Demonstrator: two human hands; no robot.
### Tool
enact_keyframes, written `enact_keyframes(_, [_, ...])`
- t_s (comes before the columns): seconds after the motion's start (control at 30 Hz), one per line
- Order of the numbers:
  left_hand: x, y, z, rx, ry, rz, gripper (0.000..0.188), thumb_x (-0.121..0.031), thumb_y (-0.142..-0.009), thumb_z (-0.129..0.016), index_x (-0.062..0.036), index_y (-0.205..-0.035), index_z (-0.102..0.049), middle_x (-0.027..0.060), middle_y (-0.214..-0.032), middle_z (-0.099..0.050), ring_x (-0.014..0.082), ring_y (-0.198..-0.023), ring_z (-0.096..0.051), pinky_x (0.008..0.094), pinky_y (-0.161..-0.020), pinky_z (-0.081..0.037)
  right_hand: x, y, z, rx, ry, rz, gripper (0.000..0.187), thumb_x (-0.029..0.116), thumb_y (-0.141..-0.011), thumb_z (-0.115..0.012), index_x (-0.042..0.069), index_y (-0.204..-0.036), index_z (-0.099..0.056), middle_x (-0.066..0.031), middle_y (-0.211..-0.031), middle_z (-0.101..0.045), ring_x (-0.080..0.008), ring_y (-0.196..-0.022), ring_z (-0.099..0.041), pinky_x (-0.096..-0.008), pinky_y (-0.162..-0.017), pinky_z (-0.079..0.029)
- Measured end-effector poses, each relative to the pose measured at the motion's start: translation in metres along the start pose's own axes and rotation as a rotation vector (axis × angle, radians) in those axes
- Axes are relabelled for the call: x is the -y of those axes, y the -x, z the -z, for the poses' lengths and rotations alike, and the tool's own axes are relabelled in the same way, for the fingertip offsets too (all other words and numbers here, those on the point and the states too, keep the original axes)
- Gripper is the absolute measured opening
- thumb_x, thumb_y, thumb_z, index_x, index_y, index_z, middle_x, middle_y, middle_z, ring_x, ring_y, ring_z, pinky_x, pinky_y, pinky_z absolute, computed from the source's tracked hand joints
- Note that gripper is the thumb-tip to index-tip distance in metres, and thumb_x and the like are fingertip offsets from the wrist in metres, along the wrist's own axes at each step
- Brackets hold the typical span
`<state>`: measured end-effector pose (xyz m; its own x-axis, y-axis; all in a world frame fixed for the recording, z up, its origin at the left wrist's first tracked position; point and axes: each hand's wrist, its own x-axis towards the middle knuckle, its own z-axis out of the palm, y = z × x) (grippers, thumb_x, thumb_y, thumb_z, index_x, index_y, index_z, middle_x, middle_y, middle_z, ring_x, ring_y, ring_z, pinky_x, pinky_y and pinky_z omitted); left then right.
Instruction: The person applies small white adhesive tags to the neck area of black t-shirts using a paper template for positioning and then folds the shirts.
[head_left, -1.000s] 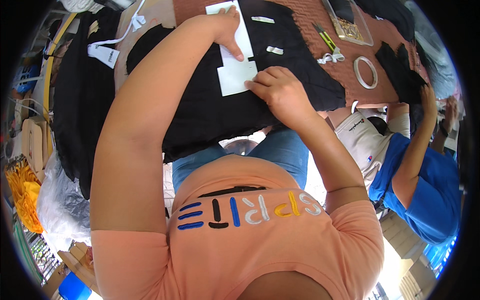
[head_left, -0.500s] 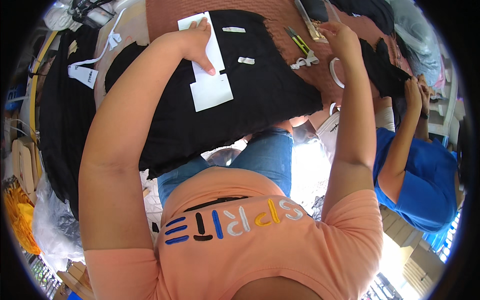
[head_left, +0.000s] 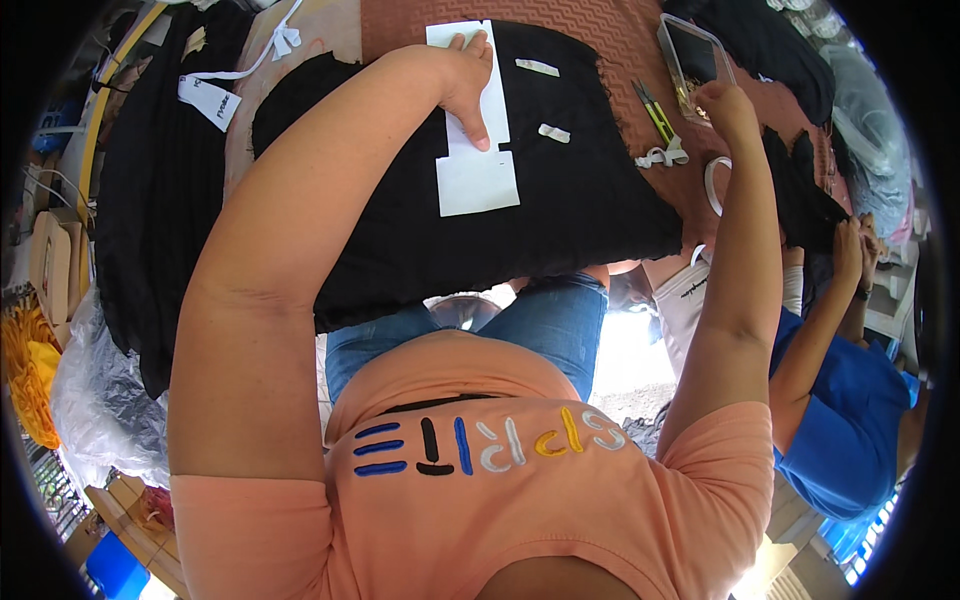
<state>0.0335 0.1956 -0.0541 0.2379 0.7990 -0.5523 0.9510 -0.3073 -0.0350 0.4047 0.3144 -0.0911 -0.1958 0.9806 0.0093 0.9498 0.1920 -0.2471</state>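
Black fabric (head_left: pixel 560 210) lies spread before me and hangs over the table edge toward my lap. On it rests a white notched card template (head_left: pixel 478 185). My left hand (head_left: pixel 462 85) presses flat on the template's upper part, thumb apart from the fingers. Two small pale strips, a far one (head_left: pixel 538 67) and a nearer one (head_left: pixel 554 133), lie on the fabric to the right of the card. My right hand (head_left: pixel 727 108) is at the near end of a clear plastic box (head_left: pixel 735 60), fingertips bent down to its small gold-coloured contents. Whether it grips any piece is hidden.
Yellow-and-black thread snips (head_left: pixel 655 112) lie between fabric and box, beside a white tape ring (head_left: pixel 716 185). At right a co-worker in blue (head_left: pixel 845 410) handles black cloth (head_left: pixel 805 195). More black fabric (head_left: pixel 165 200) and a white tag (head_left: pixel 208 100) are at left.
The whole view has shifted, so the table things appear further right. My left hand stays on the template. My right hand remains at the plastic box, its fingers now lower at the contents.
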Motion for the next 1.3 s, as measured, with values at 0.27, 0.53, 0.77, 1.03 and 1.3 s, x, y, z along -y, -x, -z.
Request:
enact_keyframes(0.27, [0.005,-0.03,-0.022,-0.18,-0.076,-0.053,0.129,-0.06,-0.056,-0.081,0.0096,-0.145,-0.018,0.0238,-0.155,-0.007,0.0418,-0.142,-0.015,0.0481,-0.112,-0.027,0.084,0.076,0.024,-0.236,-0.631,0.16,0.015,0.019,-0.085,-0.066,0.007,-0.093,-0.07,-0.0069,-0.09,-0.071,-0.0163,-0.084,-0.067,-0.0285,-0.076,-0.05])
enact_keyframes(0.53, [-0.007,-0.014,0.003,0.024,-0.167,-0.06,0.112,-0.061,-0.057,-0.08,0.0155,-0.13,-0.042,0.0356,-0.148,-0.017,0.0435,-0.137,-0.026,0.043,-0.112,-0.029,0.21,0.193,-0.034,0.14,-0.711,0.555,0.009,0.008,-0.08,-0.068,0.004,-0.086,-0.065,-0.0119,-0.108,-0.067,-0.0331,-0.092,-0.064,-0.0366,-0.081,-0.051])
enact_keyframes(0.77, [-0.02,-0.006,0.007,0.081,-0.187,-0.086,0.08,-0.054,-0.068,-0.076,0.0043,-0.121,-0.059,0.0303,-0.147,-0.027,0.0412,-0.132,-0.037,0.0444,-0.108,-0.035,0.209,0.199,-0.04,0.116,-0.58,0.593,0.011,0.014,-0.081,-0.068,0.005,-0.086,-0.064,-0.0086,-0.105,-0.069,-0.0309,-0.087,-0.065,-0.043,-0.095,-0.046])
enact_keyframes(1.03, [-0.01,0.001,-0.015,-0.091,-0.061,-0.093,0.103,-0.056,-0.071,-0.073,0.0152,-0.135,-0.036,0.0341,-0.149,-0.016,0.0442,-0.138,-0.026,0.0417,-0.112,-0.028,0.208,0.199,-0.04,0.125,-0.55,0.593,0.013,0.015,-0.081,-0.068,0.007,-0.091,-0.066,-0.0071,-0.1,-0.069,-0.0292,-0.089,-0.064,-0.0435,-0.098,-0.044])
enact_keyframes(1.3, [-0.01,0.002,-0.015,-0.073,-0.097,-0.103,0.117,-0.061,-0.062,-0.077,0.0177,-0.136,-0.031,0.0364,-0.148,-0.015,0.0463,-0.138,-0.023,0.0413,-0.113,-0.026,0.211,0.142,-0.057,-0.211,-0.576,0.318,0.013,0.02,-0.077,-0.072,0.012,-0.087,-0.075,-0.0102,-0.111,-0.064,-0.0305,-0.109,-0.055,-0.0388,-0.089,-0.046])
